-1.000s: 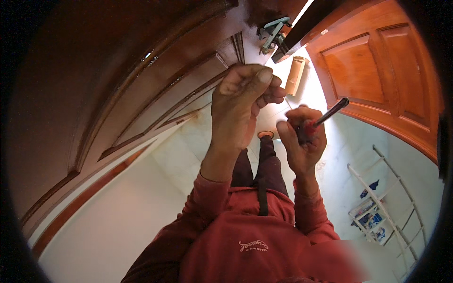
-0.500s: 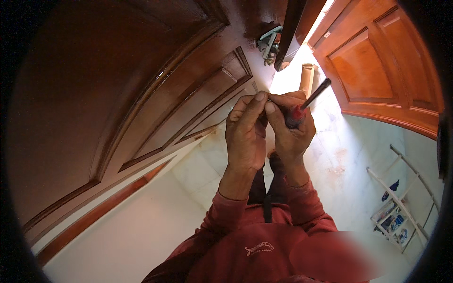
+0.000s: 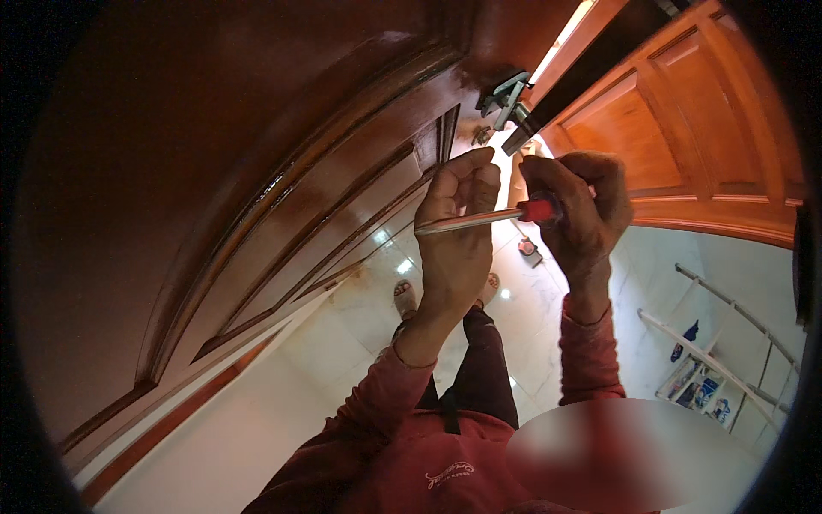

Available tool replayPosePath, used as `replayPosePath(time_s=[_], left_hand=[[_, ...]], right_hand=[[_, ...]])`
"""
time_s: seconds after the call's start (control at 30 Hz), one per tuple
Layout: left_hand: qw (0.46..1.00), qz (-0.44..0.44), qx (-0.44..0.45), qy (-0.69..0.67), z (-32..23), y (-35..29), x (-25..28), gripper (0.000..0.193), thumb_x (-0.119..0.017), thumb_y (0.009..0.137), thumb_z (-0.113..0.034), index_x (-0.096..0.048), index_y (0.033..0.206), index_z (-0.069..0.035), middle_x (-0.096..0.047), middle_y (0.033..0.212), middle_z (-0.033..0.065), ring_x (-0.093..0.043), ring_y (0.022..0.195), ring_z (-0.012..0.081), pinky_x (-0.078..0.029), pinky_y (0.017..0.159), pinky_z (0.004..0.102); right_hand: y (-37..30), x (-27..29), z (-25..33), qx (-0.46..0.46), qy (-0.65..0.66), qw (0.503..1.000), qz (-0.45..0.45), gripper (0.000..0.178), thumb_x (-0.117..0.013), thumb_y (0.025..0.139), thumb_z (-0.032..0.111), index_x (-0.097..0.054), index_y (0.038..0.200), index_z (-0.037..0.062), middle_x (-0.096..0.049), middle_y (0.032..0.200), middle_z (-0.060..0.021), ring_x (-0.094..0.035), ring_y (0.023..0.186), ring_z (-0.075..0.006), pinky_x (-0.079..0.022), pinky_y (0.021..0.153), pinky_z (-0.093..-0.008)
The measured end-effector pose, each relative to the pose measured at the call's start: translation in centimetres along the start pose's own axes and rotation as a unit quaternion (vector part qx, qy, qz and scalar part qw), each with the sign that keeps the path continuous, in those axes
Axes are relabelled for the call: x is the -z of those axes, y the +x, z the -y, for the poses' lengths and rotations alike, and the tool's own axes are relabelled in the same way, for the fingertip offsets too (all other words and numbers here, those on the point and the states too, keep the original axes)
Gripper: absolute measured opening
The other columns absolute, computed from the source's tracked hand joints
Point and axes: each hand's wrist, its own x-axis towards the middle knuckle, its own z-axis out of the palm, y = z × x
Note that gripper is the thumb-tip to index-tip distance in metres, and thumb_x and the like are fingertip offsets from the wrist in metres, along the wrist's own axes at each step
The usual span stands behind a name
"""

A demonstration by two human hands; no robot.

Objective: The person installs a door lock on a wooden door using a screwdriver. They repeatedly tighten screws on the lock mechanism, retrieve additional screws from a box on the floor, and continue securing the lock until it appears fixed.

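Note:
My right hand (image 3: 586, 201) is closed round a screwdriver (image 3: 479, 221) with a red handle. Its long metal shaft points left and passes in front of my left hand (image 3: 458, 214). The fingers of that left hand are curled in toward the thumb, and anything between them is too small or hidden to name. Just beyond both hands, a metal door handle with its plate (image 3: 507, 96) is at the edge of the dark brown panelled door (image 3: 342, 163). Neither hand touches the handle.
An orange-brown panelled door (image 3: 659, 128) stands at the right. On the pale tiled floor lies a red and dark tape measure (image 3: 529, 250). A white ladder (image 3: 711, 351) with several small things on its shelf is at the lower right. My feet show below my hands.
My hands have moved apart, the right one to the right. The screwdriver's shaft has swung from pointing up and right to pointing left. The view has shifted, bringing the tape measure into sight.

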Motion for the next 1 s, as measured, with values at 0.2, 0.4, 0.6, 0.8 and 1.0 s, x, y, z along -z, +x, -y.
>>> replayPosePath(time_s=[0.2, 0.4, 0.6, 0.8, 1.0], left_hand=[[0.984, 0.028, -0.128, 0.117, 2.9, 0.3, 1.3, 0.024, -0.059, 0.096, 0.005, -0.06, 0.12, 0.002, -0.065, 0.109, 0.0093, -0.062, 0.097, 0.0147, -0.051, 0.09, 0.0282], [0.988, -0.02, -0.128, -0.085, 2.4, 1.9, 0.3, 0.023, -0.059, 0.103, -0.019, -0.065, 0.119, -0.003, -0.067, 0.088, 0.0021, -0.058, 0.073, 0.0045, -0.046, 0.064, 0.0202], [0.985, 0.041, -0.069, -0.155, 1.2, 2.7, 0.1, 0.024, -0.057, 0.105, -0.017, -0.065, 0.12, -0.001, -0.056, 0.075, -0.0035, -0.044, 0.058, 0.0005, -0.035, 0.051, 0.0196], [0.994, 0.016, -0.012, -0.103, -0.8, 2.7, 0.0, 0.031, -0.055, 0.106, -0.027, -0.064, 0.123, -0.002, -0.049, 0.064, -0.0068, -0.038, 0.053, -0.0009, -0.029, 0.047, 0.0197], [0.997, 0.045, 0.006, 0.066, 1.5, 2.2, 4.9, 0.029, -0.058, 0.103, -0.021, -0.061, 0.126, -0.003, -0.062, 0.097, -0.0012, -0.055, 0.08, 0.0059, -0.045, 0.066, 0.021]], right_hand=[[3.5, 0.9, -0.1, 0.208, -0.185, 0.959, 0.063, 0.031, -0.074, 0.07, 0.031, -0.075, 0.1, 0.0233, -0.065, 0.099, 0.0045, -0.061, 0.089, -0.0165, -0.042, 0.07, -0.0313], [3.7, -0.3, -1.3, 0.194, -0.149, 0.969, 0.024, 0.034, -0.08, 0.067, 0.021, -0.073, 0.1, 0.0179, -0.059, 0.087, 0.0017, -0.058, 0.076, -0.0172, -0.042, 0.058, -0.0318], [2.5, -3.9, 0.1, 0.07, -0.08, 0.992, -0.061, 0.033, -0.081, 0.066, 0.016, -0.072, 0.098, 0.0132, -0.056, 0.079, -0.0037, -0.057, 0.068, -0.0199, -0.042, 0.055, -0.0328], [0.1, -6.5, 2.8, -0.116, 0.026, 0.981, -0.155, 0.035, -0.076, 0.068, 0.002, -0.073, 0.103, 0.0062, -0.058, 0.081, -0.0071, -0.059, 0.067, -0.0199, -0.045, 0.058, -0.0309], [0.8, -9.0, 5.0, -0.207, 0.024, 0.947, -0.246, 0.033, -0.077, 0.071, -0.001, -0.073, 0.103, 0.0033, -0.057, 0.08, -0.0071, -0.057, 0.066, -0.0161, -0.044, 0.057, -0.0277]])
